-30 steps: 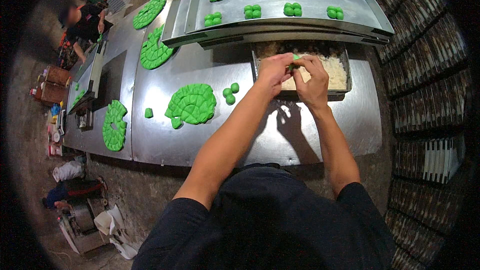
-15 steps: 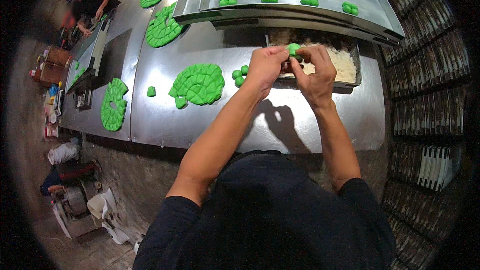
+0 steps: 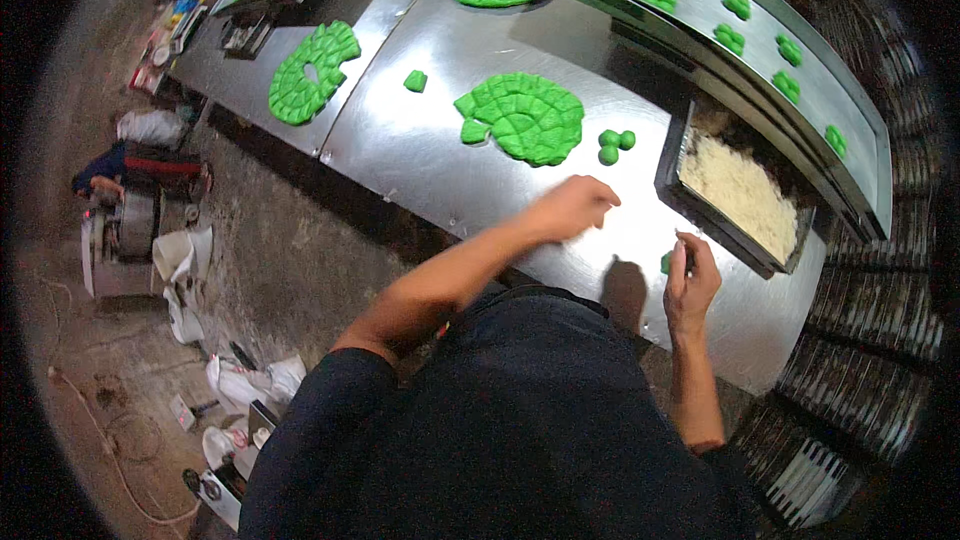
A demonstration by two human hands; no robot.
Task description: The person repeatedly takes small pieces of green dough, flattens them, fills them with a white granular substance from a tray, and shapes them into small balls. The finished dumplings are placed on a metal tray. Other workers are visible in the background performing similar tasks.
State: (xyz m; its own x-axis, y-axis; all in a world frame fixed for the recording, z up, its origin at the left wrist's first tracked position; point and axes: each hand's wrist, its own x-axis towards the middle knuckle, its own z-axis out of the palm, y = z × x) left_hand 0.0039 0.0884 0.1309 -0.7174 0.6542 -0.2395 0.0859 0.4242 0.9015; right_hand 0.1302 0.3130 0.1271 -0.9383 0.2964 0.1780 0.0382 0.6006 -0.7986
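My right hand [image 3: 692, 285] is closed on a small piece of green dough [image 3: 665, 262], which shows beside the fingers above the near edge of the steel table. My left hand [image 3: 575, 210], slightly blurred, reaches over the tabletop with fingers bent and loosely apart, nothing visible in them. Beyond it rest three green dough balls [image 3: 609, 146], touching one another. To their left lies a big rounded slab of green dough [image 3: 530, 120] scored into wedge-like pieces, with one loose green piece [image 3: 415, 81] farther left.
A dark-rimmed tray of pale crumbly filling [image 3: 740, 195] stands on the table [image 3: 400, 165] at right. Behind it, a raised metal tray [image 3: 690, 35] bears several green dough clusters. More scored slabs, one ring-shaped [image 3: 310, 75], lie farther left. Dark racks [image 3: 850, 340] line the right side.
My hands have parted and come back from over the filling tray; the left swung nearer the dough balls, the right drew toward me with the green dough. The view has turned and shifted.
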